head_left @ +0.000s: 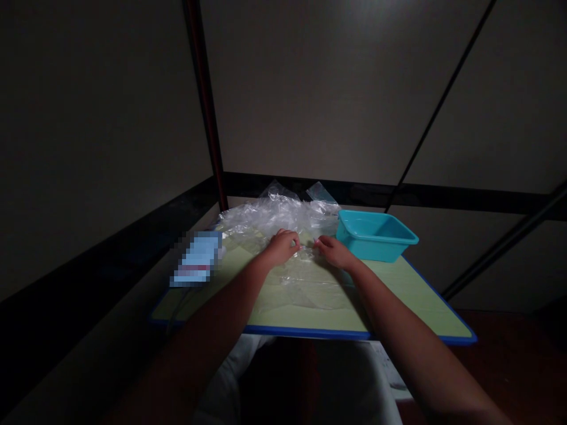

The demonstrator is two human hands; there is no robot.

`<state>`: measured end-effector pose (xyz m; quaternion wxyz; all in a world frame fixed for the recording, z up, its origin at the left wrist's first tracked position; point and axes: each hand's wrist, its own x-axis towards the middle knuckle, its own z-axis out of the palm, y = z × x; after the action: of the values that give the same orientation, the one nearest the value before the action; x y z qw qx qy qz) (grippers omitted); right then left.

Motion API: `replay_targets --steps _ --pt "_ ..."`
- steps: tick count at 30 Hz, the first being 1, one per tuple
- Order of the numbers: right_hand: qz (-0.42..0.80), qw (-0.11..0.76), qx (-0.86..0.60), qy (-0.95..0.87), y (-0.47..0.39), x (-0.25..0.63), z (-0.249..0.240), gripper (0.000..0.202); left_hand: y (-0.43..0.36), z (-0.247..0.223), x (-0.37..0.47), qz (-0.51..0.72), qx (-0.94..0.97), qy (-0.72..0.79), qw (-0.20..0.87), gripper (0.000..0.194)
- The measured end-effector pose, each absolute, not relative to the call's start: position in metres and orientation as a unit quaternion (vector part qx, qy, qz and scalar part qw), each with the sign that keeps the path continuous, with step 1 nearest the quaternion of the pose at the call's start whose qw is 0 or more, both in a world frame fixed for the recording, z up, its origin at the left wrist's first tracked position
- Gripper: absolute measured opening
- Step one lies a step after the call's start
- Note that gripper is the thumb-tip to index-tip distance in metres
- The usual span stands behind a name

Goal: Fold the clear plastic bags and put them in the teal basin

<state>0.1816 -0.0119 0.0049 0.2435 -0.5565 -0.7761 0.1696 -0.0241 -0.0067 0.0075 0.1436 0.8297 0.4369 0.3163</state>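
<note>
A clear plastic bag (pixel 310 280) lies flat on the yellow-green tabletop, its far edge between my hands. My left hand (pixel 283 245) pinches that edge with thumb and forefinger. Across a small gap, my right hand (pixel 331 249) is closed on the same edge, its fingertips together. Just beyond both hands spreads a crumpled heap of clear plastic bags (pixel 279 209). The turquoise tub (pixel 376 245) stands close to the right of my right hand; its floor is hidden.
A pixelated light-blue object (pixel 197 260) is at the table's left, with a cable below it. The tabletop (pixel 420 301) has a blue rim. Wall panels rise behind and to the left.
</note>
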Motion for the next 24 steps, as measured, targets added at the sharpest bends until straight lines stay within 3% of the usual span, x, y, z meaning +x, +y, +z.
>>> replay_targets --steps 14,24 --pt "0.272 0.279 -0.522 -0.759 -0.018 0.187 0.011 0.053 -0.021 0.016 -0.027 0.320 0.833 0.350 0.286 0.012" --pt "0.345 0.265 -0.527 -0.730 -0.024 0.185 0.013 0.050 -0.021 0.012 -0.025 0.307 0.792 0.321 0.419 0.037"
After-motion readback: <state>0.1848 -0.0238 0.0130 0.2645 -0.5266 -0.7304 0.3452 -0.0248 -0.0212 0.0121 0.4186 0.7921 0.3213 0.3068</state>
